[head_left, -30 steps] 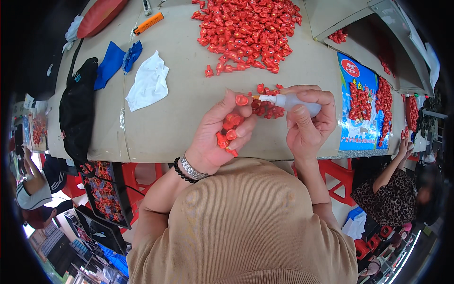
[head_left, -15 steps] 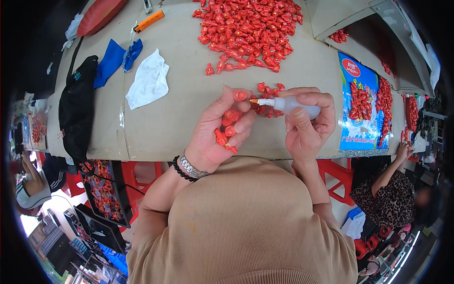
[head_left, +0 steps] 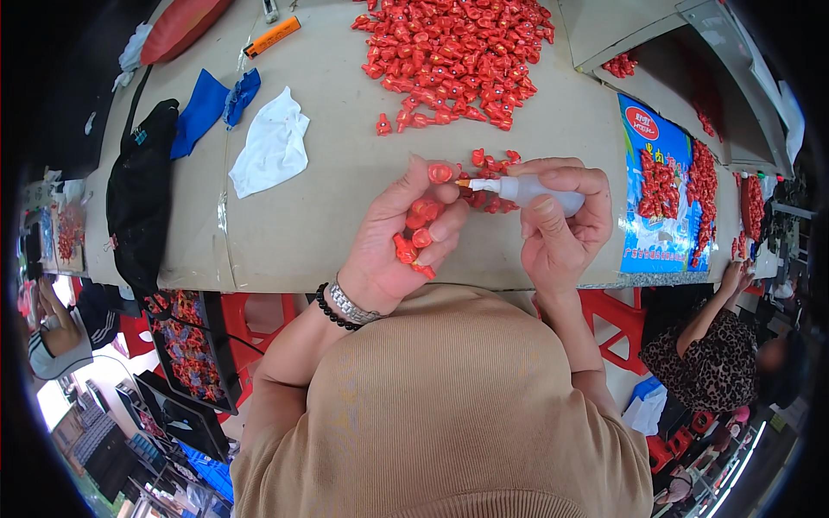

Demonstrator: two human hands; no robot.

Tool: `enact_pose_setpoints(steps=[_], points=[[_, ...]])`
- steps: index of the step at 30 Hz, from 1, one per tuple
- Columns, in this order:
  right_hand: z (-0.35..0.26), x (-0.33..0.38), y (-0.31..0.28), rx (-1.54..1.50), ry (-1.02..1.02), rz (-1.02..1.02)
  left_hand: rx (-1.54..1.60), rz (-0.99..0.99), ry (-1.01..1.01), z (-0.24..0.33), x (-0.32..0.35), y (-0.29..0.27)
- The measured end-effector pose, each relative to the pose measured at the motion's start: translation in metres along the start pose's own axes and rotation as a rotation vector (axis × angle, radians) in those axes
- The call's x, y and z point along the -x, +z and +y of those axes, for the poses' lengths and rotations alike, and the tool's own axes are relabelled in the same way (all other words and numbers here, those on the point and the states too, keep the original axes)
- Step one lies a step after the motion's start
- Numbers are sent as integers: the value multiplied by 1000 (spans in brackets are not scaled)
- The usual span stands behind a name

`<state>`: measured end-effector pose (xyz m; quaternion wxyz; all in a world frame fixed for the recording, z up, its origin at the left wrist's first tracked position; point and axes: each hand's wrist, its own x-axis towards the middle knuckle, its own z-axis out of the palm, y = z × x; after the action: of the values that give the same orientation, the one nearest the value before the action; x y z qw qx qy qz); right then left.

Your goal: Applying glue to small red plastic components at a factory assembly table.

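Several small red plastic figure parts [head_left: 423,211] lie in the palm and curled fingers of my left hand [head_left: 380,242]. One red part [head_left: 439,173] is pinched upright between its thumb and fingertip, its round hollow end showing. My right hand [head_left: 566,229] grips a translucent squeeze bottle [head_left: 540,193] lying sideways. The bottle's white nozzle with a brownish tip points left, close to the pinched part; whether it touches cannot be told. Just behind the nozzle, a few loose red parts [head_left: 494,161] rest on the table [head_left: 345,147].
A large heap of red parts [head_left: 453,60] covers the far middle. To the right, more red parts lie on a blue printed sheet [head_left: 635,233] beside a shelf [head_left: 630,34]. White cloth [head_left: 272,147], blue cloth [head_left: 200,112] and an orange tool [head_left: 272,37] lie left. Co-workers sit either side.
Almost nothing differs. Both hands keep the same hold, and the nozzle stays beside the pinched red part.
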<state>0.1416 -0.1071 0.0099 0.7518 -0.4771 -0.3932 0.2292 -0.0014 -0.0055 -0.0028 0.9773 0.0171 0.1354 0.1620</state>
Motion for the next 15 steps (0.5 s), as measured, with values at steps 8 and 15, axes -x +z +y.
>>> enact_pose_setpoints(steps=[8, 15], points=[[-4, -12, -8, -213, 95, 99, 66, -80, -18, 5, -1, -3], [-6, -22, -45, -157, 315, 176, 99, -79, 75, 18, 2, -8]])
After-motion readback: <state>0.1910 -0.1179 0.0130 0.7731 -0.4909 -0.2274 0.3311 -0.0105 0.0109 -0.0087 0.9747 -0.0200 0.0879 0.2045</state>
